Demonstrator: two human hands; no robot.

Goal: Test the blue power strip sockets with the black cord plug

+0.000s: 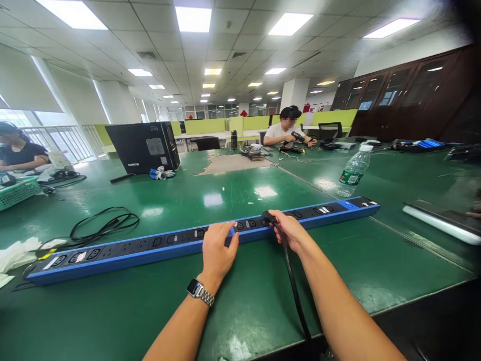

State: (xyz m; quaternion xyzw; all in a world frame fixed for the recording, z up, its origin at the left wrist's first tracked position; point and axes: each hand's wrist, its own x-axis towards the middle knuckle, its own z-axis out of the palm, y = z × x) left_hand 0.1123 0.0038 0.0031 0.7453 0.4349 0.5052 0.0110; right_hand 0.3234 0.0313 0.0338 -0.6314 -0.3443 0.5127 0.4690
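A long blue power strip (150, 258) with a black face and rows of sockets lies across the green table. My right hand (287, 230) is closed round a black power plug (267, 217) at the strip's face, right of its middle. From the plug a thick black cable (295, 286) runs down over the table's front edge. Whether the plug sits fully in a socket I cannot tell. My left hand (220, 248), with a watch on its wrist, rests on the strip near the middle. Its thumb and fingers are apart, with nothing held between them.
A thin black cable (108, 220) lies coiled behind the strip's left part, near crumpled white tissue (18, 255). A water bottle (354, 170) stands behind the right end. Farther back are a black computer case (145, 148) and a person (287, 130) holding a tool; another person sits far left.
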